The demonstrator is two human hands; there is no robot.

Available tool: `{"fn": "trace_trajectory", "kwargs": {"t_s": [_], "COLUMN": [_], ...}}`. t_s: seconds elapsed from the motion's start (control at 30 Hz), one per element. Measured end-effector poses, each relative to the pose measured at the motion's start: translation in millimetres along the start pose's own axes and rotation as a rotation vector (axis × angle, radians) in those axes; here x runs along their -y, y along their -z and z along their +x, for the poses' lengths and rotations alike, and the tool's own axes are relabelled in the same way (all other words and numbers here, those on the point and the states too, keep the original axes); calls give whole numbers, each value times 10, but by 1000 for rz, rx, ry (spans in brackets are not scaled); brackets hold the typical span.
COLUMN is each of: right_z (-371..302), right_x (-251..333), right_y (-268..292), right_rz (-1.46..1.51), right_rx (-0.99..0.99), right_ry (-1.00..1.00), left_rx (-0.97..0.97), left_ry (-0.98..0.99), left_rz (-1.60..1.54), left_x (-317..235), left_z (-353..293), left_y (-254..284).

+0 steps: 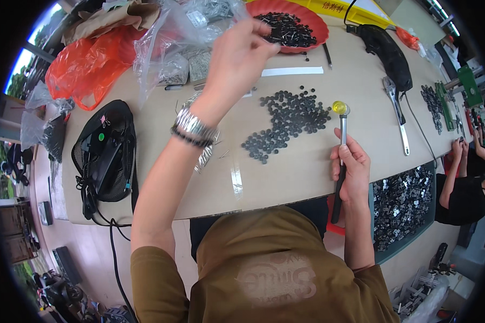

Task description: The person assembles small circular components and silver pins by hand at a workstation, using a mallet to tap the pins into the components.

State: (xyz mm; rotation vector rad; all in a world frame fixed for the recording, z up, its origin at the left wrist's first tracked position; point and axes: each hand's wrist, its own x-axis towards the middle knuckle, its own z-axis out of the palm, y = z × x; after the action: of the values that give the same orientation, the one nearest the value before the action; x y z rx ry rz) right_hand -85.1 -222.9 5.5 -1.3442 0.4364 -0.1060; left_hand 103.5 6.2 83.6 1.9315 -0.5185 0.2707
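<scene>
My right hand [353, 167] is wrapped round the dark handle of a small hammer [343, 129]. The hammer stands head away from me, with a clear yellow face at its tip, beside a spread of small round black pieces [296, 116] on the table. At the far side, my left hand [242, 46] is at the near left rim of a red plastic bowl [319, 27]. Its fingers are curled toward the thumb over the heap of black, pin-like parts [288, 29]; what lies between them is too small to make out.
Thin metal pins [206, 153] lie below my left forearm. Clear bags [172, 54] and a red bag [91, 64] crowd the far left, above a black mesh case [105, 153]. An adjustable wrench [399, 118] lies right; a bin of metal parts [404, 204] stands below the edge. Another person [463, 188] works at far right.
</scene>
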Motion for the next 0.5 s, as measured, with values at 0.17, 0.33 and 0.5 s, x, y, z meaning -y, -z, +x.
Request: {"fn": "trace_trajectory", "kwargs": {"t_s": [0.17, 0.33, 0.5], "right_z": [-36, -53, -175], "right_x": [-6, -14, 46], "right_y": [2, -32, -196], "right_rz": [-9, -40, -229], "right_rx": [18, 30, 53], "right_ry": [14, 13, -17], "left_rx": [150, 255, 203], "left_ry": [63, 194, 129], "left_rz": [476, 457, 491], "left_x": [154, 73, 230], "left_z": [-849, -1549, -1738], "left_y": [493, 524, 393]}}
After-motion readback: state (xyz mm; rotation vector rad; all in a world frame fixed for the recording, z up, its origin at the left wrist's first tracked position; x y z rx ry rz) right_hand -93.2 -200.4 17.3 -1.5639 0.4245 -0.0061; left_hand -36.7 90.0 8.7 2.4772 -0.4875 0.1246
